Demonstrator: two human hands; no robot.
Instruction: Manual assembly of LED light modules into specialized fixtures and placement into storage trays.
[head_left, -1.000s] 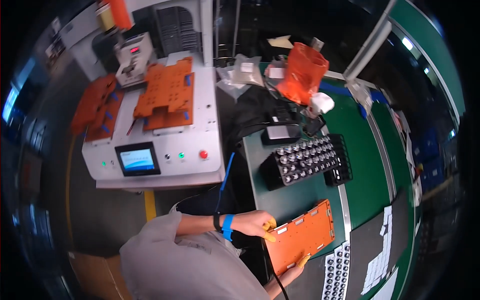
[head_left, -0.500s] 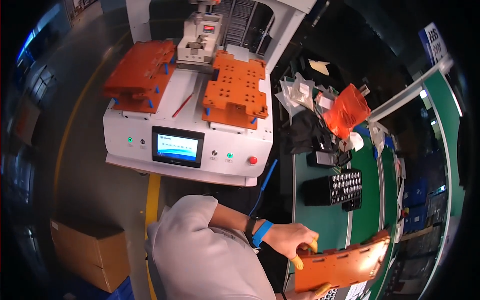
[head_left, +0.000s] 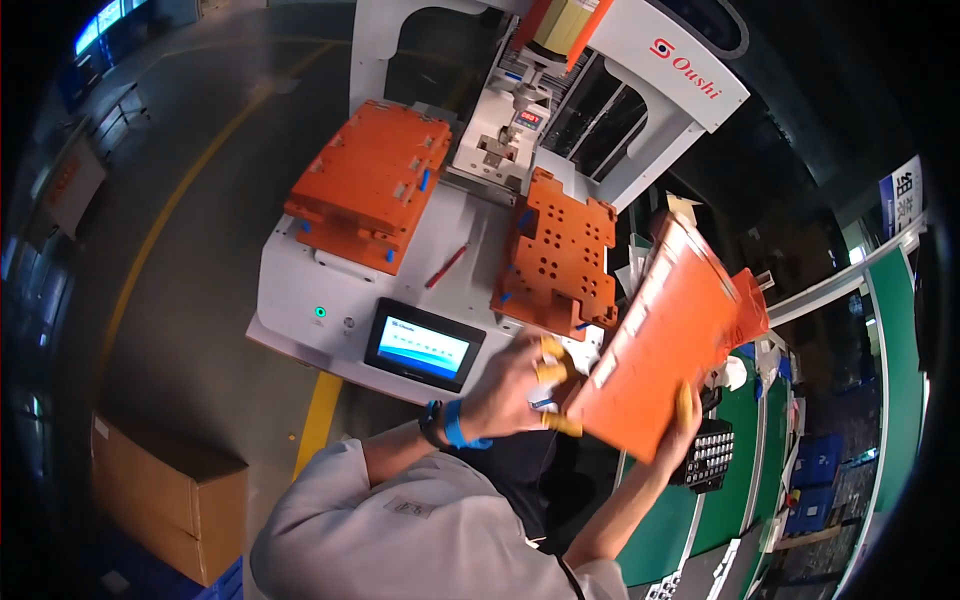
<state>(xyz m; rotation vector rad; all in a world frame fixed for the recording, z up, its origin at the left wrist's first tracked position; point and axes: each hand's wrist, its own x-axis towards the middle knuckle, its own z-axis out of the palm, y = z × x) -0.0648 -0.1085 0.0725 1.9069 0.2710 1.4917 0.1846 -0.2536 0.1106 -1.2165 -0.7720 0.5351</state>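
Both hands [head_left: 520, 388] gripping orange tray [head_left: 668, 345]

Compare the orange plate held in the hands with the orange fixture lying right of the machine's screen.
The held orange plate is lifted, tilted steeply on edge, gripped by the left hand and right hand; the perforated orange fixture lies on the white machine, untouched. The fixture's face shows many round holes; the plate's visible face looks plain. Both are orange and roughly rectangular.
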